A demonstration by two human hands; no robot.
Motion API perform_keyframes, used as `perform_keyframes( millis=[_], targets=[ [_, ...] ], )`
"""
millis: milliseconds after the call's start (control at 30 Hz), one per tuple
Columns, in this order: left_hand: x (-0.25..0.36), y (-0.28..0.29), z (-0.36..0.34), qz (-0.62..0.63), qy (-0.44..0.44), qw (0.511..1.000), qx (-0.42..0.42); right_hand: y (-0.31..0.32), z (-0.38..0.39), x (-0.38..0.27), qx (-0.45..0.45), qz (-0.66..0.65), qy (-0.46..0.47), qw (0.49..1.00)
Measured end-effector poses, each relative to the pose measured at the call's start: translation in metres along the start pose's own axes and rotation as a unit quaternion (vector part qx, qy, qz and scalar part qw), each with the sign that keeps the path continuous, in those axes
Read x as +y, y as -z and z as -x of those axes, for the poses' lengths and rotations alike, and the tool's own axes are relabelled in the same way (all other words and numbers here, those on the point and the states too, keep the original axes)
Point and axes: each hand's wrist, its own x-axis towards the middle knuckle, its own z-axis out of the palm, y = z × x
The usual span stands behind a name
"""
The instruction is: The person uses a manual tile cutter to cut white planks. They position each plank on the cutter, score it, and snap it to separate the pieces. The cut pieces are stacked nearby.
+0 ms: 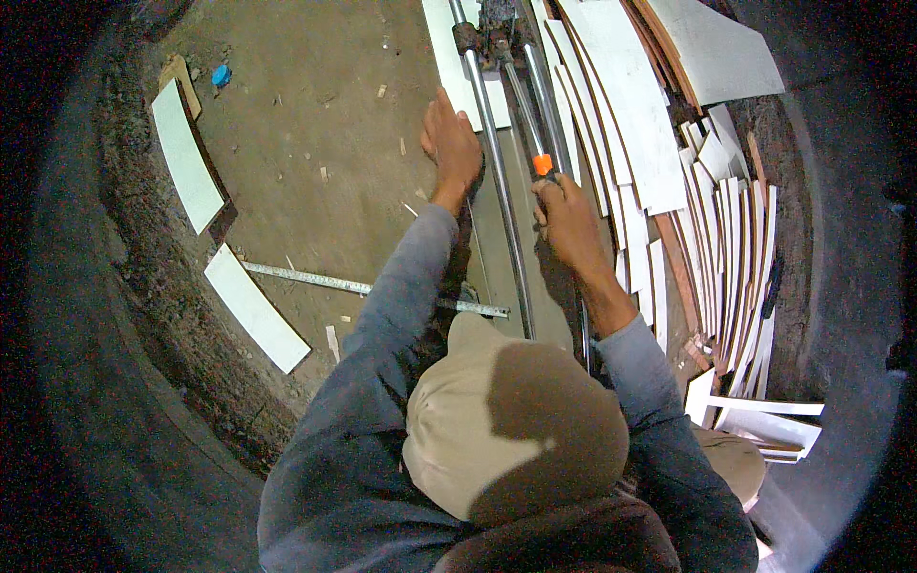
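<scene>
A manual tile cutter with two steel rails [499, 181] runs up the middle of the view. My right hand [570, 218] is closed round the dark grip of its lever [521, 95], just below an orange collar [543, 163]. A white tile [449, 59] lies under the rails at the far end, partly hidden by the dark cutting carriage [497, 38]. Beside the tile's near left corner is my left hand [453, 145], fingers stretched forward and apart from any tool. Whether its fingertips touch the tile I cannot tell.
Stacked white tiles [630, 105] and many narrow offcuts [740, 258] crowd the right side. Two tile pieces [188, 158] [258, 307] lie at left, near a blue cap [222, 75]. A measuring ruler [315, 278] crosses the dusty floor beneath my left arm. A beige cap [516, 430] hides the cutter's near end.
</scene>
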Motion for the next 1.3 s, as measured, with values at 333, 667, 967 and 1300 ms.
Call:
perform_keyframes(
  millis=[333, 667, 967, 1300],
  targets=[
    [0.007, 0.007, 0.001, -0.010, 0.022, 0.999, -0.028, -0.021, -0.164, -0.014, -0.005, 0.201, 0.167, 0.965],
    [0.013, 0.015, -0.001, -0.017, 0.051, 0.996, -0.075, -0.058, -0.368, -0.066, -0.003, -0.008, -0.004, 1.000],
    [0.025, 0.020, -0.003, -0.049, 0.059, 0.995, -0.071, -0.077, -0.405, -0.068, -0.040, -0.068, -0.030, 0.996],
    [0.022, 0.016, 0.000, -0.045, 0.065, 0.995, -0.058, -0.004, -0.352, -0.120, -0.101, -0.111, -0.085, 0.985]
  ],
)
